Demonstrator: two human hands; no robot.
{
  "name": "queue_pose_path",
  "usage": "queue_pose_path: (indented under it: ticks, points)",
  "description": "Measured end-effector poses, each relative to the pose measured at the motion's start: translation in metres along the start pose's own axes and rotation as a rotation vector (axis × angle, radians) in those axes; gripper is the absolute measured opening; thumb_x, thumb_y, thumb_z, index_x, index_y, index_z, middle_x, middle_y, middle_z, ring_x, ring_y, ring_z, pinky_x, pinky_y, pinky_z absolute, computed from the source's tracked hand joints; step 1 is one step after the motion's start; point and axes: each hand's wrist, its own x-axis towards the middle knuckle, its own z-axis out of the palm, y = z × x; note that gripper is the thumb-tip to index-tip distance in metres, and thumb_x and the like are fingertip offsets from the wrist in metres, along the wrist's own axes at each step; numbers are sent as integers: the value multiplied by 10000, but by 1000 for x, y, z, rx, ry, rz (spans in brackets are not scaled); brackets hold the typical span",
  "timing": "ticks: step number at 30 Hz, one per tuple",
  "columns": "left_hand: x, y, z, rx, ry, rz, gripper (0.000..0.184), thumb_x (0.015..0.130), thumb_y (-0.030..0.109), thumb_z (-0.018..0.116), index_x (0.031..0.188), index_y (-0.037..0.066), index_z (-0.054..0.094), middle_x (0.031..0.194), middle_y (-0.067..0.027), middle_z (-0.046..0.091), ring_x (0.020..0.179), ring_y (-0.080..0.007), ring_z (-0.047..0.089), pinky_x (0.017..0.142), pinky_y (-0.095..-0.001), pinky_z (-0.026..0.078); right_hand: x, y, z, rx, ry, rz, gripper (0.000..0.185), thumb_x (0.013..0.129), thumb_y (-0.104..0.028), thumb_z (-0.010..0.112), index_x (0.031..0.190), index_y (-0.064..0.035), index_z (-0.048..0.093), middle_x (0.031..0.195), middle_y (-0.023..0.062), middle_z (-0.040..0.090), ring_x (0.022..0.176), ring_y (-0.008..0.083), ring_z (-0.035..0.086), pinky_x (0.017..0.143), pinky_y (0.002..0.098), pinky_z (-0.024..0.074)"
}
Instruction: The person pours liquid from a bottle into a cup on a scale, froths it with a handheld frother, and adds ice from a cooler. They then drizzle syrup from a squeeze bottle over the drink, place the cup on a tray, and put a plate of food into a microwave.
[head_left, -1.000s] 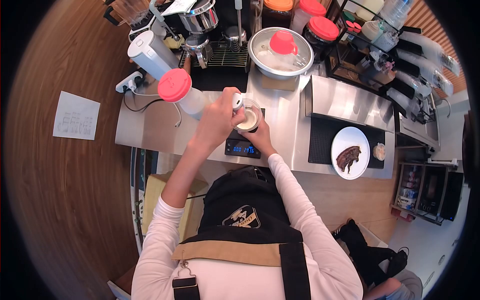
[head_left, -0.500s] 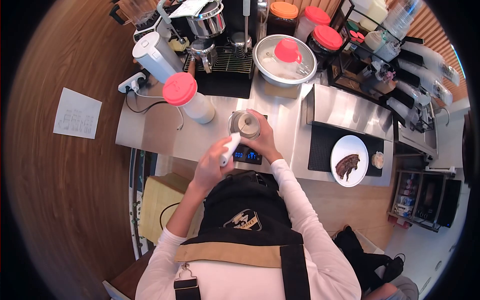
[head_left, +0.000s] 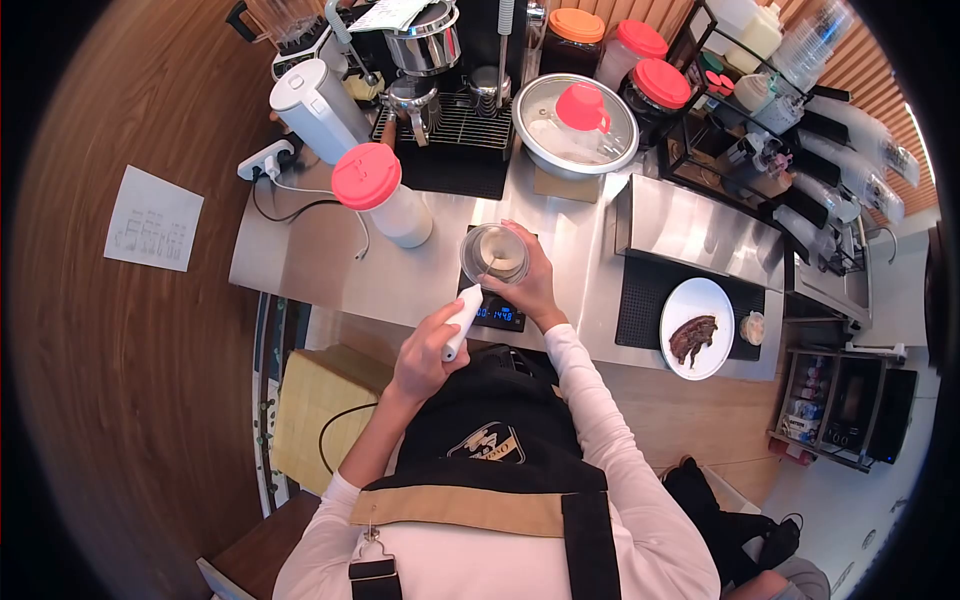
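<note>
My left hand (head_left: 424, 350) is closed around the white handle of a handheld milk frother (head_left: 463, 322). The frother slants down into a clear cup (head_left: 466, 262), its thin shaft entering the pale, creamy liquid (head_left: 497, 250). My right hand (head_left: 533, 282) grips the cup by its right side and front. Beneath the cup is a black digital scale (head_left: 498, 313) with a lit blue display, partly covered by the cup and hands. Whether the cup touches the scale cannot be told. To the left, a clear container with a red lid (head_left: 366, 176) stands on the steel counter.
At the back stand a white kettle (head_left: 315, 108), an espresso machine drip tray (head_left: 460, 125) and a steel bowl (head_left: 535, 140) holding a red cup. Rightward, a white plate (head_left: 712, 345) bears a dark brown piece of food beside a small tub (head_left: 753, 328). Another person's dark-clothed leg (head_left: 705, 510) shows lower right.
The cup has shifted slightly and tilts differently, with my right hand around it. The frother and my left hand have moved a little down and right. The scale's reading differs.
</note>
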Motion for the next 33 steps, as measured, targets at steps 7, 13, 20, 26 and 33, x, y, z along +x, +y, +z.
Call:
queue_pose_path:
  ticks: [7,13,20,26,33]
  points:
    - [1,6,-5,-24,-34,-40,410,818,43,702,1119,42,423,1162,-262,616,994,-399,656,799,-417,569,-1,1,0,7,-8,3,807,606,-173,883,1297,-30,491,1318,178,549,1235,301,540,1048,382,437]
    - [4,11,-9,-33,-37,-48,409,817,42,702,1119,42,426,1170,-258,614,996,-394,656,797,-414,570,-3,1,0,7,-13,9,805,612,-171,883,1299,-27,490,1322,179,546,1239,302,535,1051,384,433]
    - [7,14,-11,-37,-57,-65,409,818,44,703,1121,43,429,1170,-256,613,996,-393,655,803,-414,566,-3,-1,1,20,-10,3,790,614,-165,880,1290,-24,496,1307,178,557,1236,308,539,1051,384,433]
    - [24,5,5,-28,-28,-47,408,781,41,726,1099,30,472,1173,-211,620,963,-382,659,772,-408,572,-3,-4,2,56,3,-9,774,612,-148,868,1287,-35,505,1309,166,563,1246,325,529,1060,400,425]
    - [34,0,10,-21,-25,-59,439,737,9,727,1095,33,473,1182,-206,615,979,-389,651,782,-418,566,-5,-9,0,50,7,-9,762,627,-151,863,1291,-42,506,1312,162,563,1241,325,532,1055,399,432]
